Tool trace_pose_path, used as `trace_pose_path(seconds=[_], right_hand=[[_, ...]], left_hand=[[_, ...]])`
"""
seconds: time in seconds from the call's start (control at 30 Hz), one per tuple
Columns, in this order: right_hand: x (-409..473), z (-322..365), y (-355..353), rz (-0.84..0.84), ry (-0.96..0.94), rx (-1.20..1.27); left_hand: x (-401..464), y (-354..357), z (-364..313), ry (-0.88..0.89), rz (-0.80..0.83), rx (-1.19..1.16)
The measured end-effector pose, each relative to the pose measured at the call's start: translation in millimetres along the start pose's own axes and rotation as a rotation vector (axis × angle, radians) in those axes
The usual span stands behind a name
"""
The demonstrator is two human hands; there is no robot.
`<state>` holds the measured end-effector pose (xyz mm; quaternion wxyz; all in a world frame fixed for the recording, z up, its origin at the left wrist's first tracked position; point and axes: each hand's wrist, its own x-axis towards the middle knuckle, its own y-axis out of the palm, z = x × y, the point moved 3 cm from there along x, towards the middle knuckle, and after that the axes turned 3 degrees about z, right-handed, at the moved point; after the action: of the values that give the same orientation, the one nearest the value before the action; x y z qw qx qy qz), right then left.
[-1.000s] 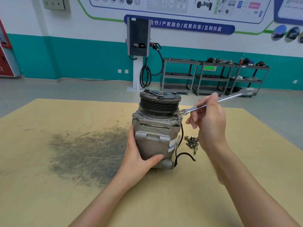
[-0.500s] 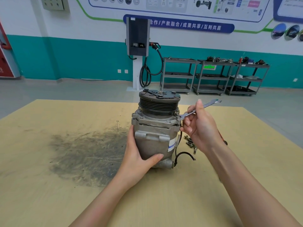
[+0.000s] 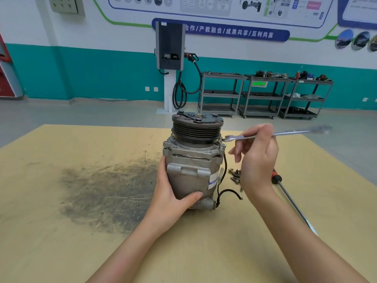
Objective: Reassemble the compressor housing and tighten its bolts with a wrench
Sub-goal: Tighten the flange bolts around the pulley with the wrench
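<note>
Compressor (image 3: 193, 166) stands upright on the counter (image 3: 61, 231), gripped around its body by the left hand (image 3: 171, 193). Right hand (image 3: 257, 158) pinches the wrench (image 3: 285, 133), its open end just above the housing's right bolt (image 3: 222, 148).

A single head-worn wide-angle view looks forward and down from close range over the pale wooden worktable (image 3: 61, 252); the far teal-and-white wall (image 3: 102, 74) lies at twelve o'clock. Both forearms enter from six o'clock.
</note>
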<state>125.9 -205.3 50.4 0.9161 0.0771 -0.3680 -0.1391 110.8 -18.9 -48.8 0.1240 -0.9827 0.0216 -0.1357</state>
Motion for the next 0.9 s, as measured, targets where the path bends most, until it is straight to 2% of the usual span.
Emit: trace_pose_path(seconds=[0.17, 0.33, 0.53, 0.9], right_hand=[[14.1, -18.7, -5.7, 0.126, 0.48, 0.166], [13.5, -27.1, -6.0, 0.151, 0.725, 0.364], [10.6, -29.8, -4.4, 0.134, 0.79, 0.434], [12.6, -26.3, -4.8, 0.116, 0.738, 0.365]], left_hand=[[-1.1, 0.1, -4.1, -0.008, 0.009, -0.007], [-1.1, 0.4, -4.4, -0.008, 0.007, 0.003], [-0.7, 1.2, -3.1, -0.014, 0.025, -0.009], [-0.5, 1.0, -3.1, -0.006, 0.026, -0.014]])
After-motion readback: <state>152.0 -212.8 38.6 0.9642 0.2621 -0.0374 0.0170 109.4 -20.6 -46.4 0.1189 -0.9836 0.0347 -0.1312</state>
